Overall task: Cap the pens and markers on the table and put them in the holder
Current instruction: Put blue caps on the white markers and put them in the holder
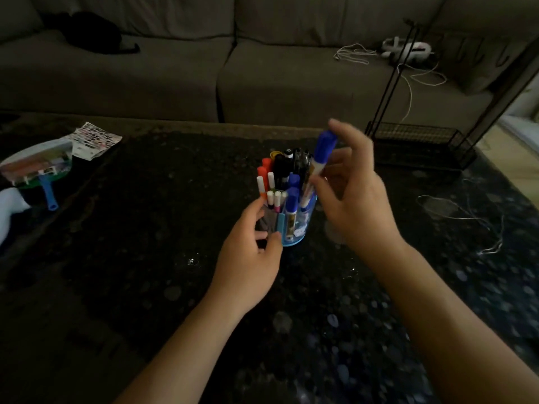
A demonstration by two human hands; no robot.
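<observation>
Blue-capped marker (320,158) up in the air, tilted, cap end high, its lower end dipping toward the right side of the holder (294,225) — whether the tip is already inside, hard to tell with the blur. The right hand (353,196) is around it, thumb and fingers pinching the barrel below the cap, index finger lifted free above. The holder is a round clear one on a blue base, standing mid-table, packed upright with pens: orange caps (264,169) at the back left, black ones (287,164) behind, white-capped pens (273,199) in front, another blue marker (291,212) in the near compartment. The left hand (250,252) cups the holder's near left side, fingers curled on the wall, thumb pressed against the base rim. All of it sits on a dark speckled table (145,228). Far left, a plate (35,167) of colourful bits and a printed sheet (93,139). Beyond, a grey sofa (262,68) with white cables (355,53); a black wire rack (417,141) stands at right.
</observation>
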